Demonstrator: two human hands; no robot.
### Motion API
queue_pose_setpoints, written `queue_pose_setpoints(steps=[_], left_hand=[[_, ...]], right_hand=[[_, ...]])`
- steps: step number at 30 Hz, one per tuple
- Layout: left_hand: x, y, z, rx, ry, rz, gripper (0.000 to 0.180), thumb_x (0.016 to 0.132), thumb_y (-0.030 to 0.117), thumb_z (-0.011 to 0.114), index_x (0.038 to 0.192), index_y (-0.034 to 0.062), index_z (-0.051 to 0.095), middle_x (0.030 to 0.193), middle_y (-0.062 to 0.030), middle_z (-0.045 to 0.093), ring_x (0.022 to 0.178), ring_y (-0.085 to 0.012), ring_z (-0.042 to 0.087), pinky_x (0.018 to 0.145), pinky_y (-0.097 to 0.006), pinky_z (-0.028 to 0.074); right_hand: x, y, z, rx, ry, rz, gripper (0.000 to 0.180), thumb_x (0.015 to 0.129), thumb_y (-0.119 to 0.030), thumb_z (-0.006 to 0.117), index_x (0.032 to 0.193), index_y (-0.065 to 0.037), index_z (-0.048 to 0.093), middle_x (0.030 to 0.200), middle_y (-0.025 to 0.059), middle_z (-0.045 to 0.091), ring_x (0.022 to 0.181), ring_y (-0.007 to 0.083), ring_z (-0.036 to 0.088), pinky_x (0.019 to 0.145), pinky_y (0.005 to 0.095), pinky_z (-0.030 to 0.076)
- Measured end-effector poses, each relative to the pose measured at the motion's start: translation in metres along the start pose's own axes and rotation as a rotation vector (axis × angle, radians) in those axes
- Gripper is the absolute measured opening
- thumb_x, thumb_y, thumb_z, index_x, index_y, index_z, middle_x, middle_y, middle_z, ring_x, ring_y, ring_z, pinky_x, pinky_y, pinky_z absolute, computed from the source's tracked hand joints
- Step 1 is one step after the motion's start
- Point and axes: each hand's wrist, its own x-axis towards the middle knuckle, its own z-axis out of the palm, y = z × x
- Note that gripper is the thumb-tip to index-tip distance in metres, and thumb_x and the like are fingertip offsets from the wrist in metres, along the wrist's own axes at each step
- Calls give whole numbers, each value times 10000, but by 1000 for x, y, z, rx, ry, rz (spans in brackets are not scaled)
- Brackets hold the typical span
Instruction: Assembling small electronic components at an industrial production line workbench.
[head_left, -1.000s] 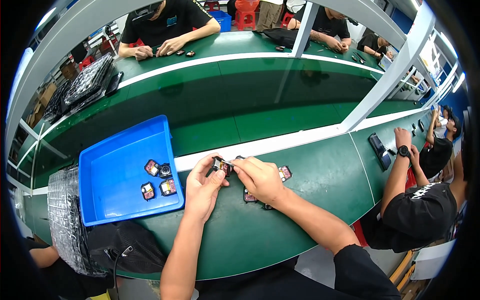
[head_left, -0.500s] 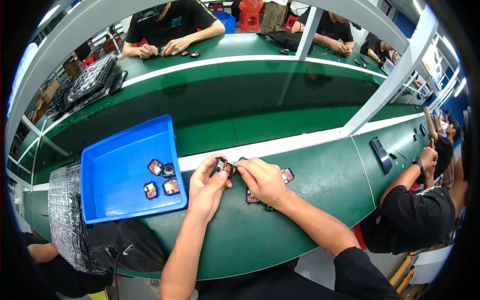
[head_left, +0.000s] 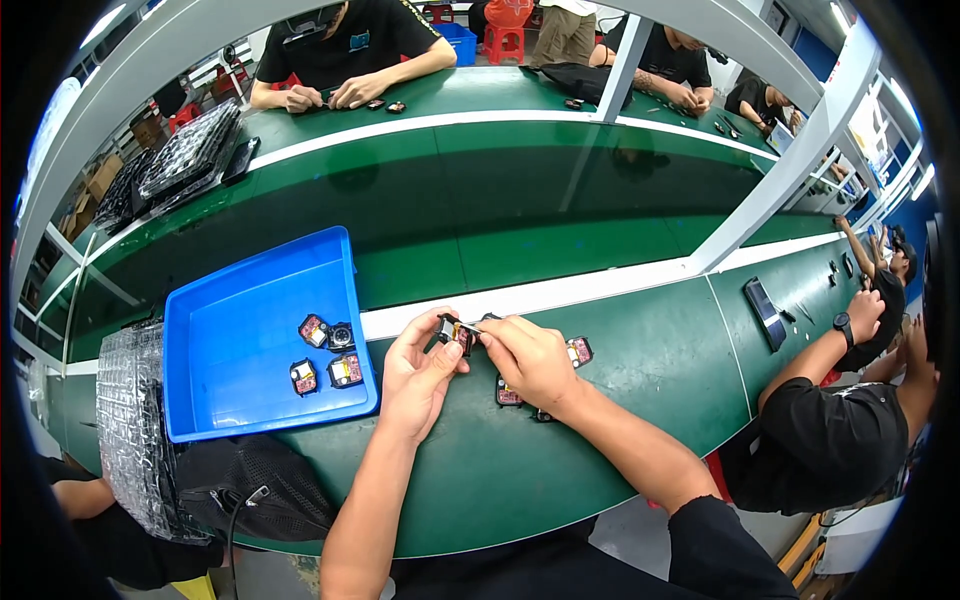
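Observation:
My left hand [head_left: 418, 385] is closed round the edges of a small black watch case [head_left: 455, 335]. The case is open, showing a silvery part, a reddish circuit board and a bit of yellow. My right hand [head_left: 535, 358] pinches a slim metal-tipped tool [head_left: 470, 326], whose tip reaches the inside of the case; its exact kind is hard to make out. Beneath and beside my right hand, more open watch cases lie on the green table, one at the right [head_left: 579, 351] and another partly covered [head_left: 508, 392].
A blue tray [head_left: 250, 418] at the left holds several watch cases [head_left: 345, 370]. Before it lies a black mesh bag [head_left: 255, 490] beside bubble wrap [head_left: 135, 430]. A white metal post [head_left: 770, 165] rises at the right, near a dark phone-like slab [head_left: 764, 313]. Co-workers sit across and to the right.
The view has shifted very slightly. My hands keep the same hold on the watch case and tool. At the right, a co-worker's arms have moved.

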Motion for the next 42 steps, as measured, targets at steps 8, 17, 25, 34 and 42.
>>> queue_pose_setpoints(steps=[8, 17, 25, 34, 42], left_hand=[[1, -4, -3, 68, 3, 31, 465, 968, 51, 762, 1393, 14, 576, 1345, -68, 574, 1073, -163, 643, 821, -323, 554], [2, -4, -4, 157, 10, 79, 497, 933, 10, 796, 1380, -15, 579, 1274, -69, 602, 1005, -127, 641, 787, -281, 562], [2, -5, -3, 170, 14, 64, 501, 937, 22, 796, 1385, -8, 573, 1284, -80, 588, 1043, -149, 657, 798, -298, 585], [0, -6, 2, 167, 58, 83, 480, 951, -2, 770, 1383, -14, 562, 1306, -100, 579, 1016, -161, 684, 771, -284, 586], [1, -10, -2, 184, 83, 85, 436, 937, 0, 792, 1323, -36, 591, 1270, -117, 612, 1028, -182, 692, 800, -300, 599]], right_hand=[[1, -1, 0, -19, 13, -5, 148, 947, -32, 725, 1095, -25, 723, 886, 122, 725, 692, 292, 711, 599, 380, 572], [1, -2, 0, -24, 12, -12, 155, 943, -30, 726, 1097, -25, 721, 878, 118, 722, 680, 289, 703, 587, 381, 563], [0, -1, 1, -36, 16, -12, 161, 946, -34, 721, 1107, -30, 719, 880, 119, 720, 694, 295, 709, 594, 388, 568], [-1, -3, 1, -54, 0, -3, 158, 951, -32, 714, 1109, -30, 710, 898, 123, 714, 720, 304, 714, 610, 397, 576], [0, -3, 2, -40, -17, 9, 157, 953, -34, 715, 1110, -32, 707, 897, 126, 708, 726, 318, 713, 617, 405, 577]])
